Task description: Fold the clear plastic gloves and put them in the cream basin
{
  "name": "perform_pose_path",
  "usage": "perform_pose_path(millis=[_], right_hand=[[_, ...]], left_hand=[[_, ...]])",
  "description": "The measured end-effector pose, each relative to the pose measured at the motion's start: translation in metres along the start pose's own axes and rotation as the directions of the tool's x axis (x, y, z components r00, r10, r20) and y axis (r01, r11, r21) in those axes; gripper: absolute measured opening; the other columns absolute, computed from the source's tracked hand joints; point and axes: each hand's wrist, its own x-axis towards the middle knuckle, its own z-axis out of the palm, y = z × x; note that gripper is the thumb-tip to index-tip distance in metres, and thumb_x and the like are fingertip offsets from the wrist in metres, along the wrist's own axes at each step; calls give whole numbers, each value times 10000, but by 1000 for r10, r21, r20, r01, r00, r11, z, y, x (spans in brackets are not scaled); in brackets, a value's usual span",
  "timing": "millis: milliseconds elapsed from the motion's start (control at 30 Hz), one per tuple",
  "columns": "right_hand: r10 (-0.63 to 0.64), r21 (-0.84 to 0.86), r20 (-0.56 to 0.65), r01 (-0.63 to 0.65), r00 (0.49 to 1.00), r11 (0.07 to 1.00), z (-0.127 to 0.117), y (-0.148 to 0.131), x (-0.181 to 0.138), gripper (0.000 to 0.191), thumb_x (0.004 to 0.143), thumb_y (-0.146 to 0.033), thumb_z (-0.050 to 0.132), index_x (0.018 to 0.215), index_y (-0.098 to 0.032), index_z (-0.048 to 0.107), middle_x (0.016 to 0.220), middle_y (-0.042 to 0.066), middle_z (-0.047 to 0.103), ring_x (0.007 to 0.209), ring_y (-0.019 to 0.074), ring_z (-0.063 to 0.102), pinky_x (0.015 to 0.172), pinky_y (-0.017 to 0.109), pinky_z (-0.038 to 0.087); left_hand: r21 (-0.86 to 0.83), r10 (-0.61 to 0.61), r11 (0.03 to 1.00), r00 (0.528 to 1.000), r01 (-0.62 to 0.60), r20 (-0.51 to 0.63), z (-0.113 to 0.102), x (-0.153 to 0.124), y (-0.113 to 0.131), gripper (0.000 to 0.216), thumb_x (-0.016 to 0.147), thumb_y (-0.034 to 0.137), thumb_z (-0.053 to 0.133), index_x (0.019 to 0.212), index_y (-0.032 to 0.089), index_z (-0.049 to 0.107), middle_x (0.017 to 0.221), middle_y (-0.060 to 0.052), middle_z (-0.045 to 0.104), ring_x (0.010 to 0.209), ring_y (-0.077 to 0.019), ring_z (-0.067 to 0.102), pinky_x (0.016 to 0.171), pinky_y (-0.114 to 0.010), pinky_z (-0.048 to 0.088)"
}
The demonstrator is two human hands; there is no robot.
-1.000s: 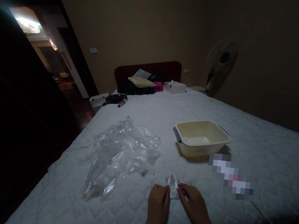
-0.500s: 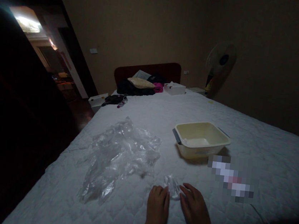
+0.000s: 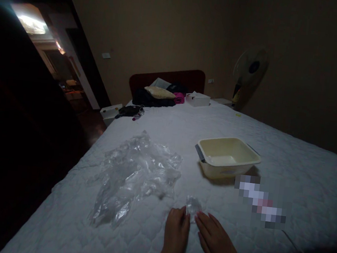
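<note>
Both my hands rest on a white quilted bed (image 3: 288,168) near its front edge. My left hand (image 3: 176,233) lies knuckles up, its fingertips touching a small folded piece of clear plastic (image 3: 193,205). My right hand (image 3: 215,239) lies flat beside it with fingers stretched out, the fingertips at the plastic piece's near edge. A heap of crumpled clear plastic bags (image 3: 135,173) lies to the left of my hands. A cream square basin (image 3: 227,157) with dark handles stands beyond my right hand.
A blurred-out object (image 3: 260,202) lies right of my hands. Dark clothes, a beige pillow (image 3: 159,92), a pink item and a white box (image 3: 197,99) sit by the headboard. A standing fan (image 3: 249,72) is at the far right. The bed's left edge drops into a dark floor.
My right hand has drawn back towards me and flattened out. The small plastic piece now lies just past both hands' fingertips, folded smaller.
</note>
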Motion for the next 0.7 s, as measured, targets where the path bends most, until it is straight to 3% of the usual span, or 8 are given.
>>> perform_pose_path(millis=[100, 167, 267, 333, 533, 700], right_hand=[[-9, 0, 25, 9, 1000, 1000, -1, -1, 0, 505, 817, -117, 443, 1318, -163, 401, 1266, 109, 529, 1156, 233, 491, 946, 429, 429], [-20, -1, 39, 20, 999, 1000, -1, -1, 0, 502, 821, -122, 441, 1320, -158, 397, 1272, 106, 523, 1164, 235, 483, 946, 434, 428], [-11, 12, 38, 11, 999, 1000, 0, -1, 0, 492, 826, -133, 440, 1316, -155, 402, 1264, 107, 531, 1161, 233, 485, 951, 433, 424], [4, 34, 32, -5, 999, 999, 1, 0, -1, 494, 828, -137, 441, 1320, -170, 399, 1266, 101, 530, 1157, 229, 489, 957, 434, 421], [158, 132, -65, -148, 985, 980, 0, 0, -2, 448, 831, -219, 491, 1276, -189, 455, 1249, 104, 543, 1125, 233, 517, 919, 417, 468], [89, 151, -126, -69, 988, 986, -3, -3, 8, 418, 817, -98, 420, 1212, -189, 524, 1135, 114, 620, 1044, 217, 577, 866, 369, 507]], left_hand=[[122, 57, 991, 998, -55, -19, -1, -2, 2, 189, 868, 163, 418, 949, 163, 589, 848, -70, 596, 789, -189, 562, 730, -351, 472], [217, 173, 963, 984, -161, -39, -1, -4, 0, 244, 854, 114, 406, 1036, 150, 566, 987, -112, 596, 900, -216, 566, 783, -385, 472], [310, 415, 866, 910, -393, -6, 0, -4, -8, 365, 829, 51, 399, 1167, 146, 498, 1161, -135, 558, 1068, -237, 528, 854, -407, 466], [320, 494, 818, 869, -477, 34, 2, -4, -14, 387, 824, 31, 388, 1181, 145, 487, 1149, -122, 580, 1073, -227, 539, 851, -399, 482], [262, 462, 850, 886, -457, 49, -1, -3, -16, 345, 846, 81, 390, 1159, 156, 514, 1124, -118, 599, 1037, -222, 571, 839, -419, 503], [221, 412, 882, 909, -416, 69, -3, -6, -17, 360, 852, 104, 427, 1197, 174, 500, 1178, -117, 567, 1091, -229, 535, 884, -439, 480]])
